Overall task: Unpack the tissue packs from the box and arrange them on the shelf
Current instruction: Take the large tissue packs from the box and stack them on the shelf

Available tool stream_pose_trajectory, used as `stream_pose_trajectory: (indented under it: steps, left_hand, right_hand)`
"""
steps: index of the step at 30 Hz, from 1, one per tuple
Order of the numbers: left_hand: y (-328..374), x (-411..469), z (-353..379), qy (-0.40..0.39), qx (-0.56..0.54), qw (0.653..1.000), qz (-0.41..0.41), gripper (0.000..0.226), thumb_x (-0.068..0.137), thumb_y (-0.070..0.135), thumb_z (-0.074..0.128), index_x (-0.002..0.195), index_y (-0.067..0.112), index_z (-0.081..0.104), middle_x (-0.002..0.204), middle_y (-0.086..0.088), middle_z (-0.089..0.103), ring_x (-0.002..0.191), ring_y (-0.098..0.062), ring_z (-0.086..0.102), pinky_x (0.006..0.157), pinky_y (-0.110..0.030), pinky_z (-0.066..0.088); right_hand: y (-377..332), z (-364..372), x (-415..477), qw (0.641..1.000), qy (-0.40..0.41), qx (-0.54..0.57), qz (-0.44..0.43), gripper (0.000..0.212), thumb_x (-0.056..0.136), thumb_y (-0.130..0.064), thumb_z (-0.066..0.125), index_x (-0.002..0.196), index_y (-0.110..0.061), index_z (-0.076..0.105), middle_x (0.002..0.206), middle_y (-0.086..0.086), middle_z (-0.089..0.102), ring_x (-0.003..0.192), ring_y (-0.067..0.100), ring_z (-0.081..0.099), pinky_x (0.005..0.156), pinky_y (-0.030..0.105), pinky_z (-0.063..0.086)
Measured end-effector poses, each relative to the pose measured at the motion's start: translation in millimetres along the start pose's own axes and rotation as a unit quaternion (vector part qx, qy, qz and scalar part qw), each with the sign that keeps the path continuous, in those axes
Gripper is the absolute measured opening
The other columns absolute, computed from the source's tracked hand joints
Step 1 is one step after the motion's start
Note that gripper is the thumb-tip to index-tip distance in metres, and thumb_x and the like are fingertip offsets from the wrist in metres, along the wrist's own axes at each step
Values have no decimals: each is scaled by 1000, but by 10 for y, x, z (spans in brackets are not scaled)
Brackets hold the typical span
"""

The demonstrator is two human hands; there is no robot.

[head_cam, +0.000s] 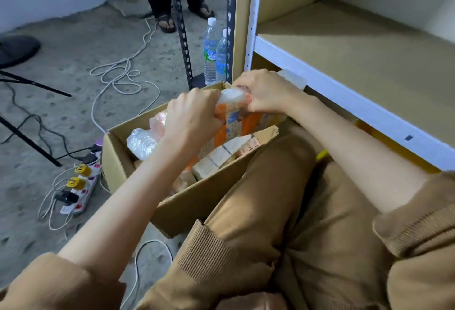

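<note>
Bent knee (261,181) in tan trousers beside the open cardboard box (197,201); left hand (194,112) and right hand (266,90) both grip one orange tissue pack (236,120) (held over the box); shelf (369,46) at right.

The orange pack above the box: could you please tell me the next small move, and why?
Probably lift the pack straight up, clear of the box: left hand and right hand grip its top, its lower end sits inside among other packs, and the shelf stands to the right.
</note>
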State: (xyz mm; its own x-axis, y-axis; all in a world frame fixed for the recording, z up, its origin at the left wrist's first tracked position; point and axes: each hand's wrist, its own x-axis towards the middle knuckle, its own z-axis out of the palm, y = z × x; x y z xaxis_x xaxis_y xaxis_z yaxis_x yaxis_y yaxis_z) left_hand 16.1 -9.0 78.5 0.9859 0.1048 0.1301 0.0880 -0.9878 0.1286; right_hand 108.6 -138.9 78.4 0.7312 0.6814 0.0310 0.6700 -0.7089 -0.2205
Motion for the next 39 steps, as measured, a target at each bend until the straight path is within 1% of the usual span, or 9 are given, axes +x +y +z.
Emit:
stream_pose_trajectory:
  steps: [2,7,11,16,19,25,31,33,39]
  left_hand:
    - [82,39,-143,28,-1,999,16,26,82,22,60,108,17,61,103,-16,66,98,-40,60,66,-32,31]
    - [431,290,-476,89,-10,992,85,28,84,24,58,111,18,59,101,-14,64,99,-41,59,65,-34,30]
    - [836,583,-613,120,-22,982,142,33,87,28,57,119,20,56,109,-13,63,103,-38,58,66,-35,30]
    - [1363,1047,-483,115,-47,971,204,40,87,28,56,126,22,50,117,-9,64,106,-35,60,69,-37,40]
    - [1659,1296,-347,99,-53,966,232,46,88,28,55,133,22,45,125,-8,61,110,-36,59,81,-40,49]
    - [2102,1787,-138,39,-18,958,285,45,88,27,57,130,19,46,124,-11,60,111,-35,58,83,-41,47]
    - [2171,2247,-46,-39,-25,962,270,51,86,32,60,134,26,43,125,-11,59,114,-34,57,88,-43,47]
    - [2163,2378,-17,-43,-30,966,253,52,85,36,62,132,21,45,125,-13,59,114,-35,57,89,-43,47]
    - [2132,2664,83,4,-64,980,189,64,82,49,62,124,4,44,127,-20,56,116,-40,54,93,-46,45]
  right_hand:
    - [32,-174,-60,999,32,-3,14,39,75,-18,69,113,-8,63,116,11,62,108,30,57,88,36,46]
    - [303,-709,-249,989,126,-57,50,38,78,-18,69,114,-10,63,115,12,62,107,29,56,74,25,34]
    - [612,-1114,-426,980,157,-91,86,41,74,-20,72,113,-8,65,116,15,62,105,35,57,83,38,45]
    - [1137,-1336,-603,964,168,-139,155,33,79,-5,57,112,-5,64,115,18,61,105,37,56,82,37,45]
    - [1445,-1371,-674,956,166,-142,194,35,77,-9,62,111,-5,63,113,19,60,104,37,57,85,40,47]
    - [1990,-1304,-667,949,109,-121,272,48,72,-23,75,114,-5,62,118,17,60,110,36,56,90,41,48]
    - [2303,-1175,-499,943,131,-87,292,37,72,-30,75,101,-10,63,112,14,60,105,32,58,83,35,47]
    - [2355,-1149,-452,938,144,-101,298,34,73,-32,74,96,-11,60,114,14,59,108,32,55,84,37,47]
    - [2416,-1024,-425,916,201,-133,320,47,87,-21,59,130,-4,49,135,12,49,126,29,45,100,35,39]
